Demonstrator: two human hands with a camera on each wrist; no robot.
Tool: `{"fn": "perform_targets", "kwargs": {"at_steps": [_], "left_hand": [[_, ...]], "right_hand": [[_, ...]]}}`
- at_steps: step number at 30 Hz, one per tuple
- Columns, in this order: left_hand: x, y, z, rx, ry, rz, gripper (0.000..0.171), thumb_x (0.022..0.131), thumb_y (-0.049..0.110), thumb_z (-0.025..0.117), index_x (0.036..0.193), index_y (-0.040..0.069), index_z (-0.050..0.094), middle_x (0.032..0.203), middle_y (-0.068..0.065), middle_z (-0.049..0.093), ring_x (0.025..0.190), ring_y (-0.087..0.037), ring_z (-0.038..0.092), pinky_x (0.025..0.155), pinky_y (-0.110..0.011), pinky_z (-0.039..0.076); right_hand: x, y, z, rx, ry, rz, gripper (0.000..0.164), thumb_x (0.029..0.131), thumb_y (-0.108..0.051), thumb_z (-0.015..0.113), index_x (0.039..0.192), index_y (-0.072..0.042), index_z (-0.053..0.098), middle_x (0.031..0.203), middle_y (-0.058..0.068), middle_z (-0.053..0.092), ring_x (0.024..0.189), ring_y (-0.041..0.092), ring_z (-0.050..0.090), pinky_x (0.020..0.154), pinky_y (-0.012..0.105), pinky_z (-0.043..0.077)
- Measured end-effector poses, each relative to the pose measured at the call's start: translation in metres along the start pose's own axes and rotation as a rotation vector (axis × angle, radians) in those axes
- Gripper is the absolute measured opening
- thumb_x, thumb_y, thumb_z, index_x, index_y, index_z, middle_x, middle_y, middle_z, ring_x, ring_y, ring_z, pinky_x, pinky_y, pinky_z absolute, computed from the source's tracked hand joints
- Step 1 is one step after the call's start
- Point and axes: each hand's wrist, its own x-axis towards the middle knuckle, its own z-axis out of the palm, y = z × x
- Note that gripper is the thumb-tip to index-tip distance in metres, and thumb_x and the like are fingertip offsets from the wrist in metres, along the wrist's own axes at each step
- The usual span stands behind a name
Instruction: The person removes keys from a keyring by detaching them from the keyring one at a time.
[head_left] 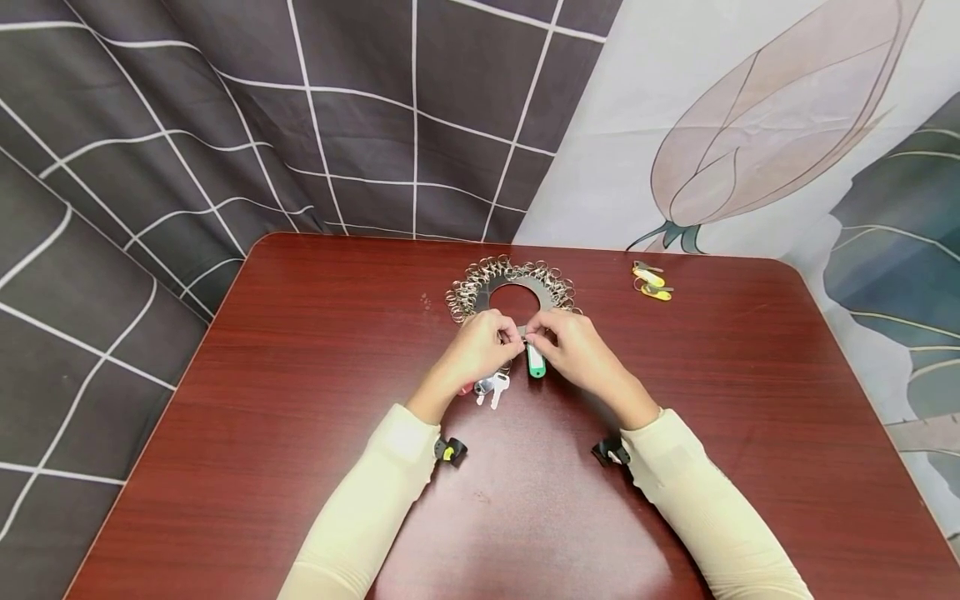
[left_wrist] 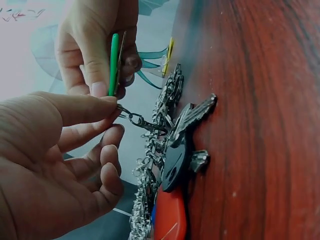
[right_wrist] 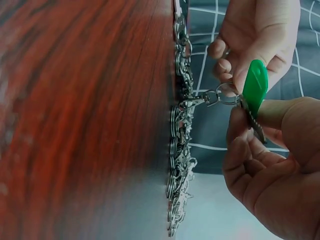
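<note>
In the head view my left hand and right hand meet at the near side of a grey ring-shaped plate fringed with metal clasps and rings. My left thumb and forefinger pinch a split ring that links to one of these clasps. On that ring hang a green key tag with a white label and a key, both pinched between my right thumb and fingers. Below my left hand lie silver keys, a black-headed key and a red tag.
At the back right of the reddish-brown table lie two yellow-tagged key sets. A dark grid-patterned curtain and a pale printed one hang behind the table.
</note>
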Motion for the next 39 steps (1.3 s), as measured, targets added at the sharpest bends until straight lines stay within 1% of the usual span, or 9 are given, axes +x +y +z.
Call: {"fn": "perform_targets", "kwargs": {"at_steps": [7, 13, 16, 20, 28, 30, 33, 37, 39], "left_hand": [[-0.0003, 0.0004, -0.0020, 0.016, -0.026, 0.013, 0.008, 0.080, 0.014, 0.073, 0.072, 0.014, 0.072, 0.075, 0.000, 0.062, 0.070, -0.011, 0.054, 0.069, -0.027, 0.047], [-0.0003, 0.0019, -0.0004, -0.018, -0.027, -0.026, 0.013, 0.083, 0.014, 0.068, 0.070, 0.013, 0.070, 0.068, 0.001, 0.066, 0.058, -0.010, 0.055, 0.063, -0.026, 0.049], [-0.0005, 0.0023, -0.0003, -0.016, -0.015, -0.035, 0.010, 0.083, 0.014, 0.069, 0.073, 0.012, 0.071, 0.074, 0.000, 0.067, 0.066, -0.012, 0.057, 0.068, -0.028, 0.050], [-0.0006, 0.0011, -0.0011, -0.008, -0.009, -0.015, 0.008, 0.082, 0.013, 0.071, 0.074, 0.012, 0.071, 0.079, -0.002, 0.063, 0.073, -0.015, 0.056, 0.070, -0.030, 0.050], [-0.0013, -0.0003, -0.0023, 0.023, -0.024, 0.032, 0.009, 0.081, 0.014, 0.073, 0.071, 0.014, 0.072, 0.075, 0.000, 0.061, 0.071, -0.012, 0.056, 0.066, -0.026, 0.049], [-0.0019, 0.0000, -0.0027, 0.011, -0.031, 0.020, 0.009, 0.080, 0.015, 0.073, 0.072, 0.015, 0.072, 0.073, 0.001, 0.063, 0.069, -0.011, 0.057, 0.065, -0.026, 0.049], [-0.0025, 0.0003, -0.0020, -0.027, -0.031, -0.020, 0.010, 0.081, 0.018, 0.073, 0.072, 0.014, 0.072, 0.071, 0.001, 0.067, 0.063, -0.010, 0.057, 0.063, -0.026, 0.050], [-0.0021, -0.0016, 0.0036, -0.079, -0.019, -0.078, 0.013, 0.083, 0.021, 0.071, 0.074, 0.012, 0.072, 0.071, 0.001, 0.068, 0.060, -0.010, 0.057, 0.064, -0.026, 0.051], [-0.0015, -0.0031, 0.0067, -0.097, -0.008, -0.091, 0.012, 0.084, 0.020, 0.071, 0.076, 0.011, 0.072, 0.072, 0.000, 0.069, 0.061, -0.010, 0.058, 0.065, -0.026, 0.051]], "right_hand": [[-0.0001, -0.0003, -0.0006, -0.006, -0.013, -0.004, 0.005, 0.088, -0.012, 0.069, 0.086, -0.008, 0.068, 0.082, 0.005, 0.067, 0.072, 0.017, 0.056, 0.064, 0.036, 0.049], [-0.0002, -0.0003, -0.0003, 0.013, -0.016, -0.008, 0.007, 0.089, -0.013, 0.068, 0.087, -0.007, 0.069, 0.084, 0.005, 0.068, 0.074, 0.017, 0.058, 0.065, 0.036, 0.050], [0.0003, -0.0010, -0.0005, 0.017, -0.016, -0.006, 0.007, 0.089, -0.013, 0.069, 0.088, -0.007, 0.069, 0.085, 0.005, 0.069, 0.075, 0.017, 0.059, 0.066, 0.037, 0.051], [0.0007, -0.0015, -0.0013, 0.009, -0.016, -0.004, 0.006, 0.089, -0.013, 0.069, 0.087, -0.007, 0.069, 0.085, 0.005, 0.070, 0.074, 0.017, 0.059, 0.066, 0.037, 0.051], [-0.0002, -0.0037, -0.0020, -0.008, -0.009, 0.013, 0.005, 0.088, -0.011, 0.070, 0.085, -0.008, 0.068, 0.082, 0.005, 0.068, 0.072, 0.017, 0.057, 0.064, 0.036, 0.050], [-0.0001, -0.0042, -0.0020, -0.008, -0.007, 0.010, 0.005, 0.087, -0.011, 0.070, 0.085, -0.008, 0.067, 0.081, 0.005, 0.067, 0.071, 0.017, 0.057, 0.063, 0.036, 0.050], [0.0002, -0.0040, -0.0020, 0.000, -0.005, 0.002, 0.004, 0.087, -0.009, 0.070, 0.084, -0.009, 0.067, 0.081, 0.005, 0.067, 0.071, 0.017, 0.057, 0.063, 0.036, 0.050], [-0.0002, -0.0022, -0.0013, 0.011, -0.007, -0.012, 0.005, 0.087, -0.009, 0.070, 0.084, -0.009, 0.067, 0.081, 0.004, 0.067, 0.072, 0.016, 0.056, 0.063, 0.035, 0.050], [-0.0006, -0.0012, -0.0008, 0.012, -0.012, -0.015, 0.005, 0.087, -0.009, 0.070, 0.083, -0.010, 0.066, 0.079, 0.004, 0.066, 0.071, 0.016, 0.056, 0.063, 0.035, 0.049]]}}
